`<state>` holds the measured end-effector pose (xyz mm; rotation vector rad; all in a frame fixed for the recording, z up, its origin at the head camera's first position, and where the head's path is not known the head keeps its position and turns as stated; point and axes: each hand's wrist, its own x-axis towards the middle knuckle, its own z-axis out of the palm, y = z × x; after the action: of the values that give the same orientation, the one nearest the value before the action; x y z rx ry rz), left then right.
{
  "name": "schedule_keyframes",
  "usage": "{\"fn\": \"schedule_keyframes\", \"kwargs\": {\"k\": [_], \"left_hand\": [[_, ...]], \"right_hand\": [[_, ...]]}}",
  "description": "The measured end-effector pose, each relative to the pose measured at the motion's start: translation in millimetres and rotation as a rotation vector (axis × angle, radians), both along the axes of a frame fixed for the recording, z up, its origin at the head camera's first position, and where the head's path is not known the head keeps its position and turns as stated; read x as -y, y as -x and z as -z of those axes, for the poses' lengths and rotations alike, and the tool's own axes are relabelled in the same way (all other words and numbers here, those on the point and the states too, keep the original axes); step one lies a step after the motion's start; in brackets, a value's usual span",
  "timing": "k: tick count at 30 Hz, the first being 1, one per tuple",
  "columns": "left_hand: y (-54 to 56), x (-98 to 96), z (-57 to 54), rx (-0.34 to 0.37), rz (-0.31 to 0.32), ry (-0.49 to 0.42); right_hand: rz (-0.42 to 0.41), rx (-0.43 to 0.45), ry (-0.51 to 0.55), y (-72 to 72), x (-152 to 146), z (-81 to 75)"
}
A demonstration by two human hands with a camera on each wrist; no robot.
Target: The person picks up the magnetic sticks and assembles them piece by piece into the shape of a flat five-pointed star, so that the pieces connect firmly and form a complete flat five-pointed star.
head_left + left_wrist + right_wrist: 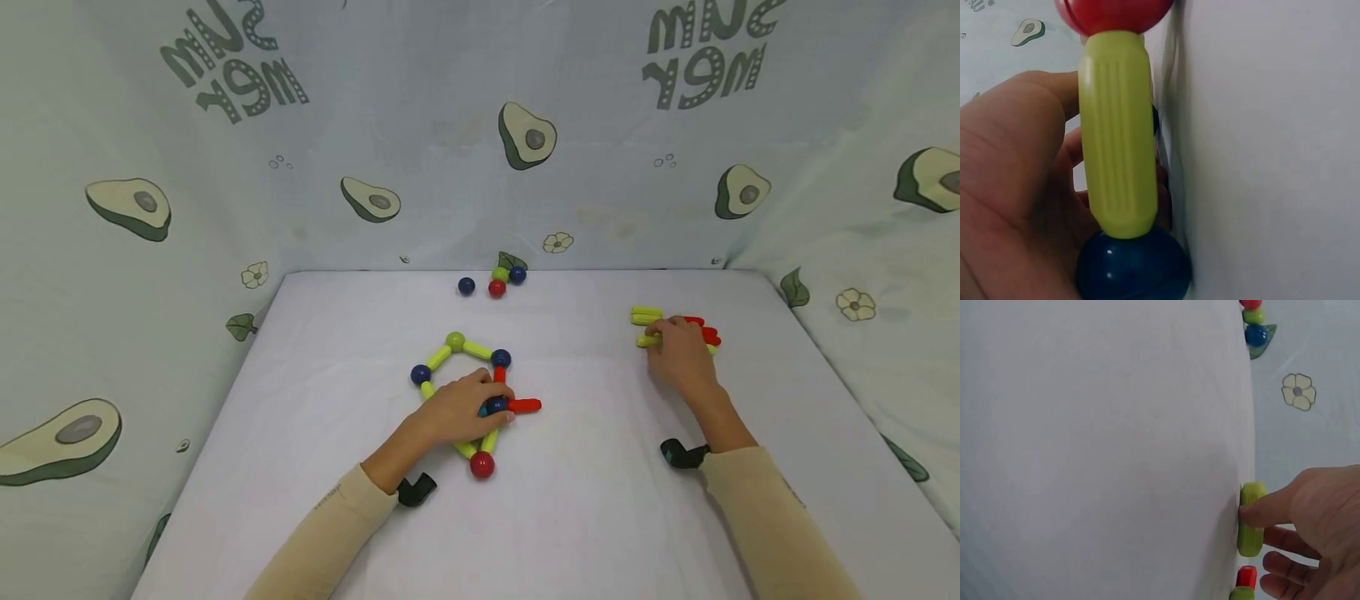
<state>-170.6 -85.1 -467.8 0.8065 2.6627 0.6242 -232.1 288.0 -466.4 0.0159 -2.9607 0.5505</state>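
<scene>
On the table lies a ring-like frame of magnetic sticks and balls: yellow-green sticks (pixel 477 350), a green ball (pixel 454 341), dark blue balls (pixel 421 375) and a red ball (pixel 482 465). My left hand (pixel 461 410) reaches over it and grips a dark blue ball (pixel 497 405) on its right side. A red stick (pixel 525 406) juts rightward from that ball. At the right, my right hand (pixel 681 354) pinches a yellow-green stick (pixel 1250 542) between thumb and fingers, beside a pile of sticks. The palm hides part of the frame.
Loose balls, including a dark blue ball (pixel 467 287) and a red ball (pixel 497 288), lie at the table's back edge. Red sticks (pixel 710 335) and yellow-green sticks (pixel 647 312) are around the right hand. An avocado-print cloth (pixel 450 133) hangs behind.
</scene>
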Motion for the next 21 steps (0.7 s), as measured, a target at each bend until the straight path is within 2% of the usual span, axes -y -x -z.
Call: {"fn": "schedule_keyframes", "kwargs": {"k": [3, 6, 14, 21], "left_hand": [[-0.3, -1.0, 2.0, 0.000, -0.018, -0.001], [-0.1, -1.3, 2.9, 0.004, -0.027, -0.007], [0.4, -1.0, 1.8, 0.010, -0.026, -0.004], [0.0, -0.8, 0.5, 0.030, -0.026, -0.008]], "right_hand": [[-0.033, 0.018, 0.013, -4.5, 6.0, -0.7], [-0.093, 0.055, 0.079, -9.0, 18.7, -2.7], [-0.268, 0.115, 0.239, -20.6, 70.0, -0.4], [-0.327, 0.148, 0.292, -21.4, 110.9, 0.1]]}}
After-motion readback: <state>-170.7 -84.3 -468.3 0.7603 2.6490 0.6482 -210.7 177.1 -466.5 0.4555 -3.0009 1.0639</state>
